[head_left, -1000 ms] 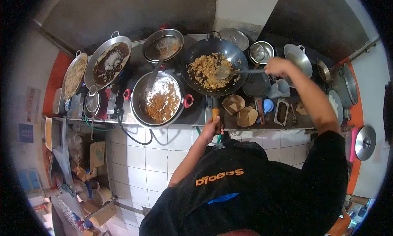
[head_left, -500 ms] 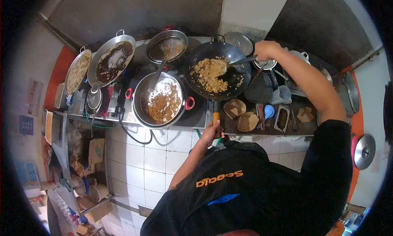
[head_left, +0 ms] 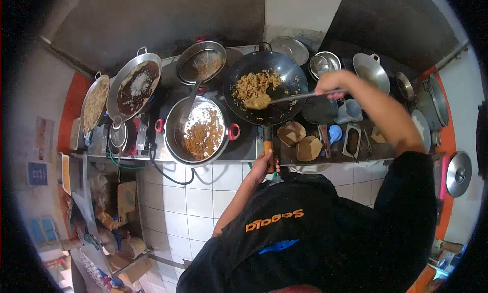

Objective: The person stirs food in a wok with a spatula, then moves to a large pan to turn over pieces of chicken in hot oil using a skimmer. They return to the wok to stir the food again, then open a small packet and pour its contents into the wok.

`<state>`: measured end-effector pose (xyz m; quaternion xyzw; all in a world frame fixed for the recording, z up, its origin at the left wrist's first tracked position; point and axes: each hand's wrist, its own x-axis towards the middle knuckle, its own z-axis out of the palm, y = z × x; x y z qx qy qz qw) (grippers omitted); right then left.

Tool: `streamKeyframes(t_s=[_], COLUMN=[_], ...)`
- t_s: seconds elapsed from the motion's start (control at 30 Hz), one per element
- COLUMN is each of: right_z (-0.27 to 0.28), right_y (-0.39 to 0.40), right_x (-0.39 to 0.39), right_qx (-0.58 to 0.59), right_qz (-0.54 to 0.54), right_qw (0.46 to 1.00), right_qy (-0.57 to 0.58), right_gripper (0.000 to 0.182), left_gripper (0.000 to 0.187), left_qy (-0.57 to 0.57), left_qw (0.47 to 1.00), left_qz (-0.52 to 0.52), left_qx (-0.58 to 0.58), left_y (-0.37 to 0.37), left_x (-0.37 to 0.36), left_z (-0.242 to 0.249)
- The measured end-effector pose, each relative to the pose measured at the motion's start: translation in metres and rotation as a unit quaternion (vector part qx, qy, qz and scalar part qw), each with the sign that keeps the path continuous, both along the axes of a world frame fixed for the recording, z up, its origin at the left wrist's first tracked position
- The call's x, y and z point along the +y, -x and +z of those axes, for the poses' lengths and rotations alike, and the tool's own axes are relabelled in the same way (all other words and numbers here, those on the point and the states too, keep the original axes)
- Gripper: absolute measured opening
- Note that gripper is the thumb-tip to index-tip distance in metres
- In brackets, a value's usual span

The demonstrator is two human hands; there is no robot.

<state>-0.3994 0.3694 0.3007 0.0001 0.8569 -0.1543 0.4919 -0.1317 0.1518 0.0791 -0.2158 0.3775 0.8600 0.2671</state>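
My left hand (head_left: 262, 166) is closed around the wooden handle (head_left: 268, 148) of a black wok (head_left: 292, 77) on the stove. In my right hand (head_left: 333, 83) is the long metal handle of a ladle (head_left: 295, 97), reaching in from the right. Its head lies in the wok's near-left part, covered with food, so its exact shape is hidden. Crumbly golden-brown food (head_left: 254, 84) is heaped on the wok's left side, with small bits scattered on the right.
Left of the wok stands a steel pot (head_left: 173, 115) with red handles and brown crumbs inside. Behind it sits a strainer (head_left: 195, 56). Two large pans (head_left: 119, 72) of food are further left. Brown paper pieces (head_left: 308, 148) and a blue spoon (head_left: 334, 134) lie on the right.
The ladle head has moved left and toward me within the wok, and food now covers it. The food is bunched further left. My left hand keeps its grip on the handle.
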Motion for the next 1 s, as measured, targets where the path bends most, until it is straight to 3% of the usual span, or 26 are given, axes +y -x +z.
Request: streamKeyframes(t_s=[0.1, 0.17, 0.2, 0.23, 0.27, 0.3, 0.33, 0.37, 0.4, 0.47, 0.53, 0.57, 0.6, 0.67, 0.73, 0.77, 0.8, 0.87, 0.93, 1.0], right_z=[-0.025, -0.046, -0.077, -0.084, -0.066, -0.080, -0.133, -0.137, -0.109, -0.083, -0.081, -0.103, -0.092, -0.118, -0.169, -0.120, -0.108, -0.143, -0.122, -0.135], right_y=[-0.016, -0.010, -0.007, -0.024, -0.054, -0.068, -0.068, -0.091, -0.128, -0.147, -0.127, -0.117, -0.127, -0.132, -0.131, -0.162, -0.165, -0.130, -0.134, -0.131], right_x=[0.010, 0.025, 0.032, 0.015, -0.004, -0.019, -0.027, -0.041, -0.049, -0.036, -0.007, -0.003, -0.018, -0.056, -0.062, -0.038, -0.026, -0.002, -0.016, -0.056], right_qx=[0.037, 0.144, 0.296, 0.283, 0.343, 0.382, 0.359, 0.311, 0.290, 0.323, 0.234, 0.259, 0.310, 0.296, 0.197, 0.228, 0.252, 0.224, 0.285, 0.340], right_qz=[-0.080, 0.169, 0.271, 0.133, 0.066, 0.062, 0.077, 0.058, -0.014, -0.048, 0.266, 0.173, -0.056, -0.151, -0.007, 0.017, 0.053, 0.110, 0.052, -0.103], right_qw=[0.995, 0.963, 0.888, 0.942, 0.932, 0.917, 0.922, 0.944, 0.956, 0.945, 0.932, 0.950, 0.949, 0.943, 0.977, 0.965, 0.965, 0.967, 0.957, 0.935], right_qy=[0.053, 0.151, 0.223, 0.121, 0.101, 0.095, 0.120, 0.095, 0.045, 0.022, -0.078, -0.039, -0.007, -0.004, 0.081, 0.133, 0.046, -0.050, -0.011, -0.012], right_gripper=[0.017, 0.021, 0.027, 0.024, 0.021, 0.019, 0.021, 0.020, 0.019, 0.018, 0.017, 0.015, 0.016, 0.022, 0.025, 0.027, 0.028, 0.025, 0.022, 0.014], left_gripper=[0.032, 0.032, 0.033, 0.035, 0.038, 0.038, 0.037, 0.037, 0.037, 0.037, 0.037, 0.037, 0.038, 0.038, 0.038, 0.038, 0.038, 0.039, 0.039, 0.039], left_qy=[-0.001, 0.025, 0.047, 0.057, 0.067, 0.044, 0.023, -0.002, -0.025, -0.006, -0.005, -0.028, -0.006, -0.036, -0.033, -0.030, -0.031, -0.029, -0.030, -0.053], left_qw=[1.000, 0.999, 0.998, 0.998, 0.996, 0.998, 0.998, 0.998, 0.998, 0.998, 0.998, 0.997, 0.998, 0.996, 0.995, 0.995, 0.995, 0.996, 0.996, 0.995], left_qz=[-0.003, -0.012, -0.019, -0.033, -0.049, -0.051, -0.044, -0.052, -0.051, -0.066, -0.069, -0.067, -0.068, -0.081, -0.090, -0.094, -0.091, -0.079, -0.083, -0.072], left_qx=[-0.009, -0.017, -0.022, -0.016, -0.013, 0.011, 0.027, 0.018, 0.011, 0.009, 0.009, -0.007, -0.008, 0.002, -0.002, -0.008, -0.009, -0.021, -0.006, -0.033], left_y=[0.000, -0.003, 0.002, 0.005, 0.005, 0.005, 0.001, 0.000, 0.000, 0.002, 0.003, 0.007, 0.006, 0.009, 0.012, 0.010, 0.008, 0.007, 0.007, 0.010], left_x=[-0.001, -0.003, 0.001, 0.003, 0.001, -0.002, -0.004, -0.005, -0.010, -0.014, -0.013, -0.016, -0.015, -0.020, -0.017, -0.019, -0.022, -0.017, -0.016, -0.019], left_z=[-0.002, -0.002, -0.003, -0.003, -0.006, -0.012, -0.018, -0.018, -0.012, -0.007, -0.013, -0.024, -0.018, -0.028, -0.019, -0.015, -0.014, -0.013, -0.013, -0.023])
